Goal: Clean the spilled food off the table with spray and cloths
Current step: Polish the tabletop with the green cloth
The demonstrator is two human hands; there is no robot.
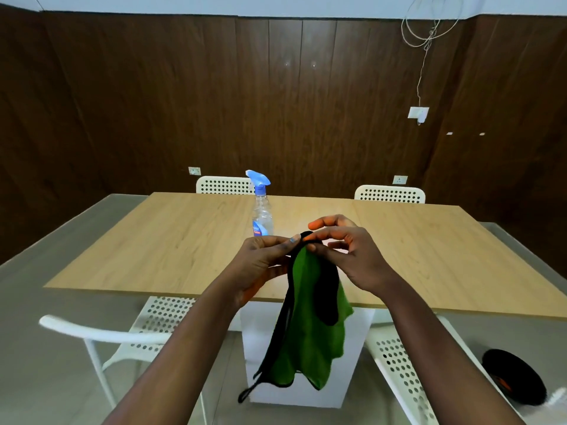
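A green cloth with black edging (310,329) hangs in the air over the near edge of the wooden table (171,240). My left hand (260,262) and my right hand (346,253) both pinch its top corner, close together. A clear spray bottle with a blue trigger head (261,207) stands upright on the table just beyond my hands, near the middle. I see no spilled food on the tabletop.
Two white perforated chairs (225,184) stand at the far side, and two more (132,329) are tucked in at the near side. A white table base (352,363) stands under the top. A black round object (512,378) lies on the floor at lower right.
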